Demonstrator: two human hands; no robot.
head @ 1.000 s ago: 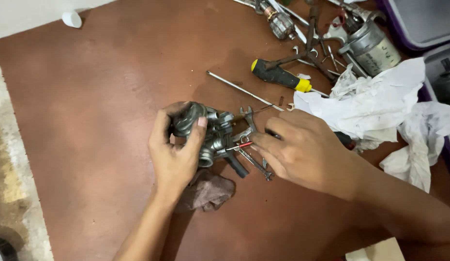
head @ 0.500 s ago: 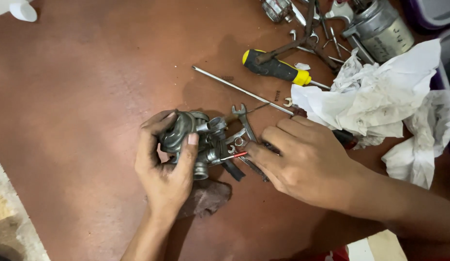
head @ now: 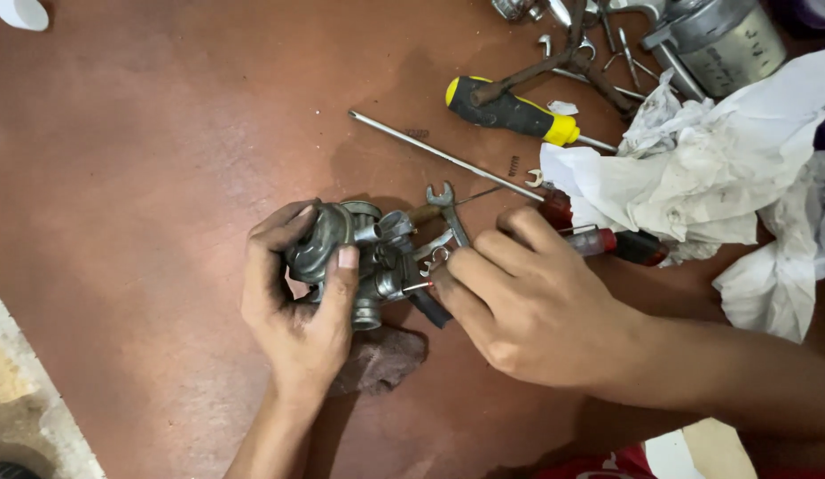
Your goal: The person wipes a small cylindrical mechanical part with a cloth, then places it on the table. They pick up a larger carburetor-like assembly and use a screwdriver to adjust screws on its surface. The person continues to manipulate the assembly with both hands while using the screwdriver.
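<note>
Beside the carburetor [head: 359, 262] lie wrench [head: 448, 211], rag [head: 696, 177].

Lighting is even and moderately bright, apparently from overhead. Soft, short shadows fall beneath the hands [head: 412, 302] onto the red-brown floor [head: 146, 160]. The crumpled white paper [head: 696, 177] reads nearly overexposed. Focus is sharp at centre; corners are slightly soft, possibly from lens distortion.
</note>
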